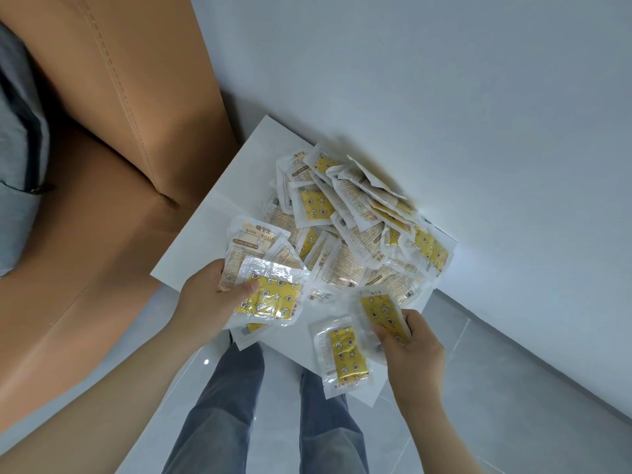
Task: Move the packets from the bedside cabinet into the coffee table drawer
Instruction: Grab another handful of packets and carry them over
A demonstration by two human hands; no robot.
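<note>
Our left hand (208,299) grips a stack of packets (270,299) between thumb and fingers; our right hand (410,347) pinches two further packets (379,309); the remaining pile (352,227) lies on the white bedside cabinet (205,230)

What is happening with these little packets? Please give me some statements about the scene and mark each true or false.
1. The left hand holds a bundle of packets. True.
2. The right hand is empty. False: it grips yellow-patterned packets.
3. A heap of packets lies on the white cabinet top. True.
4. The cabinet stands away from the wall. False: it sits against the grey wall, beside a brown padded panel.
</note>
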